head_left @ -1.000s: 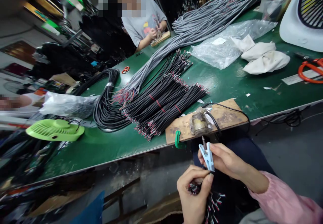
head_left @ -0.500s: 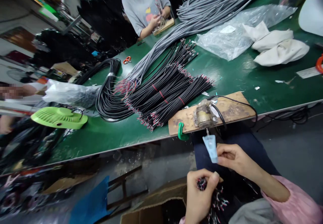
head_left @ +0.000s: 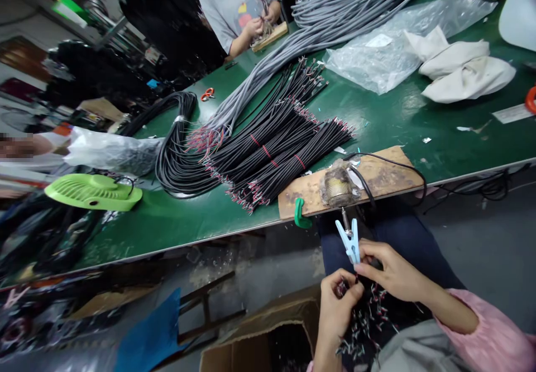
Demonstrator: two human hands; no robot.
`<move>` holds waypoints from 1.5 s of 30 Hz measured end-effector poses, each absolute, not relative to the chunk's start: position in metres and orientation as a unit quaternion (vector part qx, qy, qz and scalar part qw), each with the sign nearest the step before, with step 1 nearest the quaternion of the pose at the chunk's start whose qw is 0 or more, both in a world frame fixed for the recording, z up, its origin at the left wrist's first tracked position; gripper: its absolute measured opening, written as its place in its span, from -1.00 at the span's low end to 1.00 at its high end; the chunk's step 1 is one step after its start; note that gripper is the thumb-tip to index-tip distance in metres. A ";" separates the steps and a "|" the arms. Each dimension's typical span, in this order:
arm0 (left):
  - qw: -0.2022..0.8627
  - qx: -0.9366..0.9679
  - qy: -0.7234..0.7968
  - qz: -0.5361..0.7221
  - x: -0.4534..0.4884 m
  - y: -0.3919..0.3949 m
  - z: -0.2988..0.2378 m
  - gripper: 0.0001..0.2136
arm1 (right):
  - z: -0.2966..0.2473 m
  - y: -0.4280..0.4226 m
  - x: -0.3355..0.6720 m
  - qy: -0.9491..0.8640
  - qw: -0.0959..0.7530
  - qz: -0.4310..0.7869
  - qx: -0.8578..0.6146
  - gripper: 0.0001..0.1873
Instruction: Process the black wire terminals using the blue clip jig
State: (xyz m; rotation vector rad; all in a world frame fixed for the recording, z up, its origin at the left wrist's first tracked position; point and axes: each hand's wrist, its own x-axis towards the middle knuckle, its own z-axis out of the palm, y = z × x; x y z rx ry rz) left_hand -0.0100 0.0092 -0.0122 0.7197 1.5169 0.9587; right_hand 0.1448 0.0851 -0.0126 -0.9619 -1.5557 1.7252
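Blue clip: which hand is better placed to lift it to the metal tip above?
Probably the right hand: its fingers hold the blue clip just below the metal tip. The left hand sits lower, pinching wire ends.

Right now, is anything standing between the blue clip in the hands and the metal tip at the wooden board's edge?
Nothing visible does. The blue clip, held in the right hand, points up just below the metal tip, with nothing between them. The left hand pinches wires lower down.
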 end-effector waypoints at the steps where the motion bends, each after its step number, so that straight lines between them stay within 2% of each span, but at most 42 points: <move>1: 0.563 0.299 0.653 0.410 -0.011 0.006 -0.016 -0.66 | -0.018 0.083 0.144 -0.570 0.314 0.661 -0.372 -0.72; 5: 0.538 0.277 0.669 0.431 -0.008 -0.005 -0.021 -0.59 | -0.029 0.071 0.138 -0.524 0.321 0.689 -0.384 -0.58; 8: 0.530 0.261 0.667 0.454 -0.004 -0.010 -0.016 -0.60 | -0.023 0.064 0.137 -0.508 0.327 0.699 -0.382 -0.56; 12: 0.541 0.226 0.643 0.493 0.002 -0.011 -0.007 -0.65 | -0.010 0.063 0.144 -0.528 0.358 0.670 -0.379 -0.64; 19: 0.517 0.285 0.629 0.506 0.005 -0.006 0.006 -0.71 | 0.009 0.059 0.153 -0.636 0.438 0.497 -0.396 -0.84; 22: 0.493 0.325 0.623 0.514 0.004 -0.005 0.008 -0.73 | 0.014 0.054 0.153 -0.656 0.436 0.474 -0.393 -0.85; 31: 0.465 0.356 0.647 0.489 0.004 -0.009 0.005 -0.78 | 0.017 0.059 0.153 -0.661 0.392 0.514 -0.382 -0.84; 40: 0.477 0.360 0.621 0.507 0.004 -0.005 0.007 -0.77 | 0.017 0.055 0.145 -0.661 0.437 0.470 -0.390 -0.87; 45: 0.476 0.346 0.620 0.519 0.005 -0.005 0.008 -0.76 | 0.015 0.056 0.147 -0.659 0.424 0.485 -0.387 -0.83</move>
